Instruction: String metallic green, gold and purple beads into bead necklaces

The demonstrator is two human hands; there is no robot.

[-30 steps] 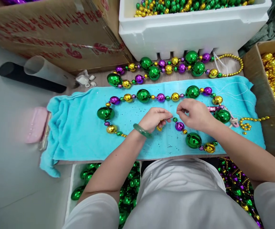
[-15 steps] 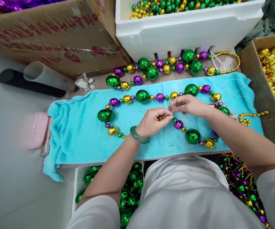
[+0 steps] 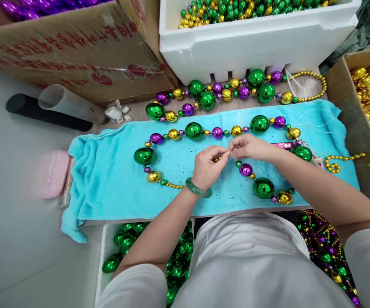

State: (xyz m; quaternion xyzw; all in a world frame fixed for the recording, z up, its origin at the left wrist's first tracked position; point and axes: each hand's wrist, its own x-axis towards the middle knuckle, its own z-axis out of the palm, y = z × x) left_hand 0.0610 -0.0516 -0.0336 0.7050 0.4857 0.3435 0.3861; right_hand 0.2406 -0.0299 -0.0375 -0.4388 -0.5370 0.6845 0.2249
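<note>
A bead necklace [image 3: 194, 131] of shiny green, purple and gold balls lies in a loop on a turquoise towel [image 3: 114, 196]. My left hand [image 3: 209, 164], a green bangle [image 3: 198, 188] on its wrist, is closed, pinching white string between thumb and forefinger. Gold beads show within its curled fingers, and a strand of small gold beads [image 3: 174, 185] runs under that wrist. Fingertip to fingertip with it, my right hand [image 3: 251, 147] pinches the same string [image 3: 233, 155]. Just below the fingertips, the string meets a small green bead [image 3: 238, 164]. The knot area is too small to make out.
A finished-looking bead strand [image 3: 207, 101] lies behind the towel, before a white foam box [image 3: 258, 47] of beads. Cardboard boxes stand left [image 3: 76, 55] and right [image 3: 342, 94]. A short gold bead chain [image 3: 345, 158] and a pink case [image 3: 56, 174] lie at the towel's ends.
My right hand has come down and left to meet my left fingertips, its fingers closing on the string. The upright bit of string is now drawn down between both hands.
</note>
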